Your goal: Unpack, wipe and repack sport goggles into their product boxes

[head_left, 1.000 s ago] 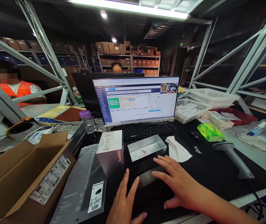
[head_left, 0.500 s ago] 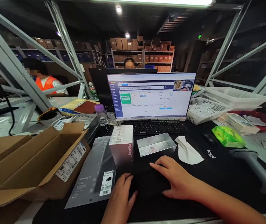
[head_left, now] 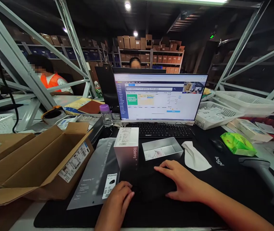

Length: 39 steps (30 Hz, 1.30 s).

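My left hand (head_left: 117, 202) is low on the black desk mat (head_left: 146, 215), its fingers curled and drawn together; what they hold, if anything, blends into the black. To its right, my right hand (head_left: 177, 181) has its fingers stretched out and its thumb apart. The dark area between the hands is too black to make out. Beyond my left hand a "Wakening" box (head_left: 127, 157) stands upright. An open silver-grey box part (head_left: 162, 149) lies past my right fingertips. A frosted plastic bag (head_left: 88, 179) with a white label is left of my left hand.
An open cardboard box (head_left: 43, 166) is at the left. A monitor (head_left: 158, 99) and keyboard (head_left: 163, 130) stand behind. At the right are a tissue (head_left: 196, 157), a mouse (head_left: 217, 146), a green packet (head_left: 237, 144), a scanner (head_left: 264, 179) and a white basket (head_left: 218, 115). Co-workers sit beyond.
My left hand has moved slightly left and its thumb has closed in towards the fingers. My right hand stays nearly in place. The camera view has shifted slightly.
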### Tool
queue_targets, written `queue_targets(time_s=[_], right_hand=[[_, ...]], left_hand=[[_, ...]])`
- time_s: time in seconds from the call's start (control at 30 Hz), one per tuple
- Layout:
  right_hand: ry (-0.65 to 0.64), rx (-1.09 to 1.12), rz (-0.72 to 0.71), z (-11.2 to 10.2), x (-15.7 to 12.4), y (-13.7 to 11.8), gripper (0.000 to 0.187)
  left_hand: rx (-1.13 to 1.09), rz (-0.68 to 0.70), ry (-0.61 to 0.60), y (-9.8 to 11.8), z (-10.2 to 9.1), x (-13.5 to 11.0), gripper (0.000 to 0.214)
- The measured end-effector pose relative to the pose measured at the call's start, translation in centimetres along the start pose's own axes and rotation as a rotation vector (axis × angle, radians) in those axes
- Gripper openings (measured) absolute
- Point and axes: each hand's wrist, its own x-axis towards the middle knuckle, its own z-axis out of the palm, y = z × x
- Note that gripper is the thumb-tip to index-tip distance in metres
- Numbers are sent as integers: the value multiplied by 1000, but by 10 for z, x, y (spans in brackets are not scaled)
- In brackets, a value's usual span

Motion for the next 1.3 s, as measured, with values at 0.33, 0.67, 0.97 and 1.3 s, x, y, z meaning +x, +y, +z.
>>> queue_targets(time_s=[0.33, 0.67, 0.97, 1.3], right_hand=[[-57, -287, -100, 7, 7, -6, 96], [152, 42, -134, 17, 12, -21, 23], [605, 167, -69, 32, -11, -32, 14], [815, 105, 211, 56, -59, -12, 20]], left_hand=[[-134, 215, 111, 98, 13, 38, 26], [-33, 262, 122, 87, 19, 41, 29], [-10, 321, 117, 31, 45, 19, 32], [-36, 264, 81, 42, 51, 14, 24]])
